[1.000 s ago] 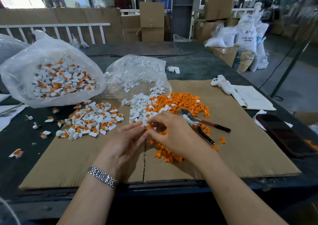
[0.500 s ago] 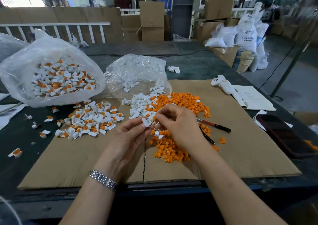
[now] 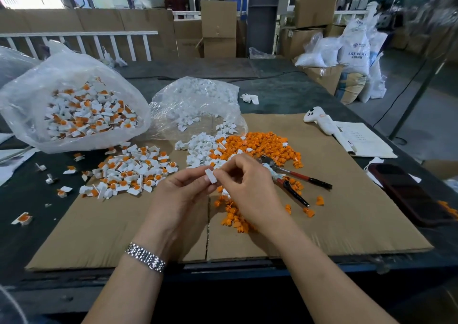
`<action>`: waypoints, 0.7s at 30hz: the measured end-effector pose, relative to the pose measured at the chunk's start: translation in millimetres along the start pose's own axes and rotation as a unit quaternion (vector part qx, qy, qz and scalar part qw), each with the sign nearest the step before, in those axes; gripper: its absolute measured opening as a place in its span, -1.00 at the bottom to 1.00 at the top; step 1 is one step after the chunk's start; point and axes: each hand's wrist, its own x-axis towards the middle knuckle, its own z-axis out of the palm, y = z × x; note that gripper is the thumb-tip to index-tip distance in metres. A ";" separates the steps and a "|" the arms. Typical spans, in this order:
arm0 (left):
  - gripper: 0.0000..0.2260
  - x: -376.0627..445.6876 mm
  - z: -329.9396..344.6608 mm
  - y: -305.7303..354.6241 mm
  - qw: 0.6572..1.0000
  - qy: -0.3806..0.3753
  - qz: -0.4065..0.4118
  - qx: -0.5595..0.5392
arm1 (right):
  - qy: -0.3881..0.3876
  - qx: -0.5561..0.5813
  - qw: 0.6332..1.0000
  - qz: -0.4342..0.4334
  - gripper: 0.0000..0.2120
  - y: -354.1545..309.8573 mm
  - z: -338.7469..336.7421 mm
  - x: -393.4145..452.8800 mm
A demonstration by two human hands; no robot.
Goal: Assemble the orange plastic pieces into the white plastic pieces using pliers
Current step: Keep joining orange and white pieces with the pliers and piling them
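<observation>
Pinching one white piece (image 3: 211,175) at frame centre, left hand (image 3: 184,195) and right hand (image 3: 244,186) both gripped it by fingertips, long axis near upright. Pliers (image 3: 291,178) lay just right, nearest the right hand; orange pieces (image 3: 257,145) behind.

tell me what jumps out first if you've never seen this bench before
The orange pile spilled over the middle of the cardboard grabs the eye, with the pliers lying at its right edge. In front of it the left hand and right hand pinch one white piece between them. At far left sits a clear bag of finished white-and-orange parts.
</observation>
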 end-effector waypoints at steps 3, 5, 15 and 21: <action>-0.86 0.2 -3.2 1.5 1.000 -0.017 -0.007 0.006 | -0.034 0.040 0.999 0.003 -0.89 1.3 -6.3 0.2; -0.84 2.5 -5.1 -0.2 1.000 -0.015 -0.005 0.009 | -0.041 0.064 0.997 0.013 -0.92 1.1 -7.5 -1.7; -0.79 8.2 -15.3 -5.1 0.999 -0.023 -0.033 0.004 | -0.099 0.040 0.994 -0.032 -0.82 -0.5 -26.0 -2.6; -0.82 6.8 -18.0 -0.6 0.998 -0.025 -0.012 0.050 | -0.120 -0.010 0.991 -0.057 -0.82 -3.7 -30.7 0.6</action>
